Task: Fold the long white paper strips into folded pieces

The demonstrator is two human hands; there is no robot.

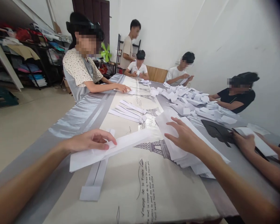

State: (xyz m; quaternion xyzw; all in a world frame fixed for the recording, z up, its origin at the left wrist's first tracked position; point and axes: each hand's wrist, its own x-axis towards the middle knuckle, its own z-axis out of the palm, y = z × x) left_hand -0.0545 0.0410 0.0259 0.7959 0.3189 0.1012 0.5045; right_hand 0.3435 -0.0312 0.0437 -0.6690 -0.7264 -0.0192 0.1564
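My left hand pinches a folded white paper strip above the table, thumb and forefinger on its upper face. Beneath it, crossing at an angle, lies another folded paper strip with a broad end flap. My right hand has its fingers spread over the left edge of a fanned stack of white paper sheets; whether the fingertips touch the top sheet is unclear. Farther up the cloth, several folded strips with small end tabs lie side by side.
A printed tablecloth covers the long table. A large heap of folded paper fills its far right side. Near a black flat object, another person's hands hold folded paper. Several people work around the table; shelves stand left.
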